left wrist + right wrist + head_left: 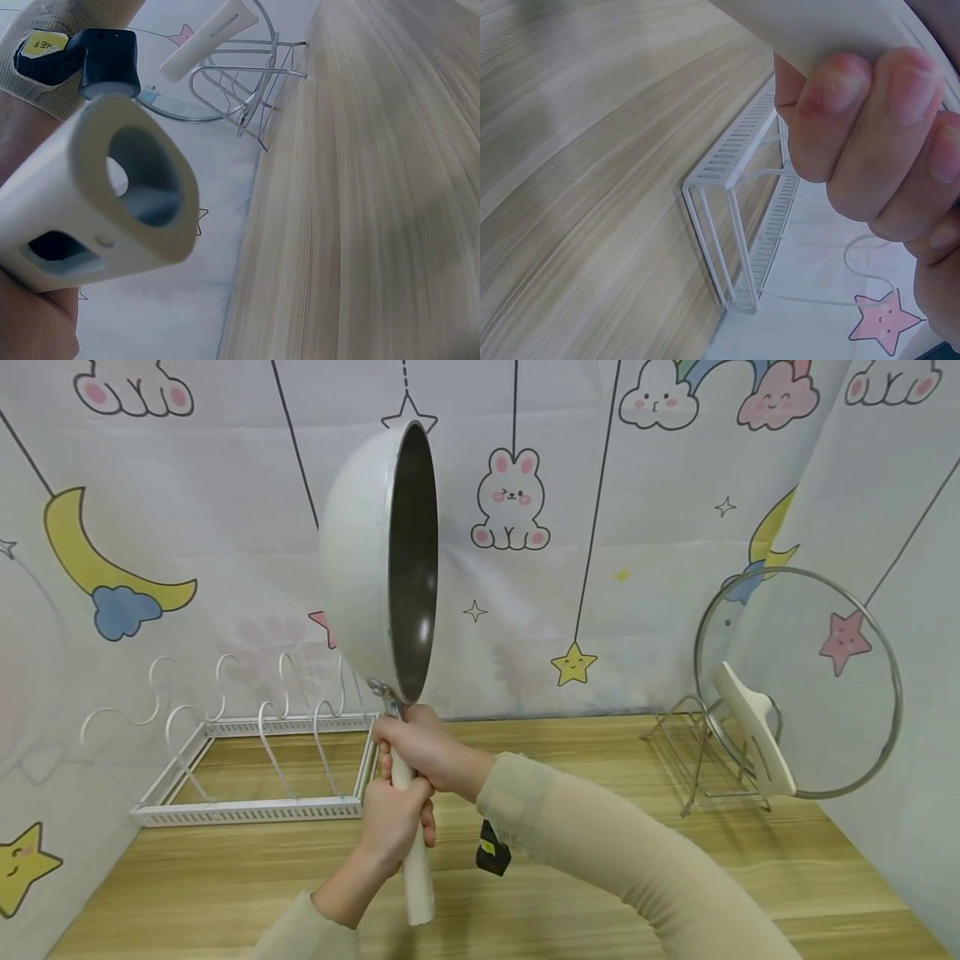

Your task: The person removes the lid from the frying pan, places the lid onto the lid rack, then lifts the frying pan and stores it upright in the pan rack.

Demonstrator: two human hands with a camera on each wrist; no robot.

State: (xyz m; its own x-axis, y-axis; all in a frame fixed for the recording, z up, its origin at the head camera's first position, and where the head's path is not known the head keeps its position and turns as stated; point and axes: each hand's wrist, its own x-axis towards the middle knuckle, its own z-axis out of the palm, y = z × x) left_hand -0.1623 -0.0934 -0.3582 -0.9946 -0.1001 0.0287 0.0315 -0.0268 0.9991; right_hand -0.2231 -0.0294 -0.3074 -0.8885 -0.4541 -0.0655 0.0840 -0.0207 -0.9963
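In the head view a wok (352, 552) with a white outside and a dark inside is held up, tilted on its side, its inside turned to the right. Its pale handle (420, 889) points down toward the table. My right hand (427, 747) grips the handle close to the pan. Just below it, my left hand (393, 822) is wrapped around the same handle. The left wrist view shows the hollow handle end (82, 214) close up, with part of the left hand (34, 322) beside it. Curled right-hand fingers (877, 142) appear in the right wrist view.
A white rack (247, 812) with curved wire dividers stands on the wooden table (570, 893) at the left. On the right, a glass lid (832, 710) with a cream handle leans upright in a wire stand (697, 768). A patterned curtain (577, 577) hangs behind.
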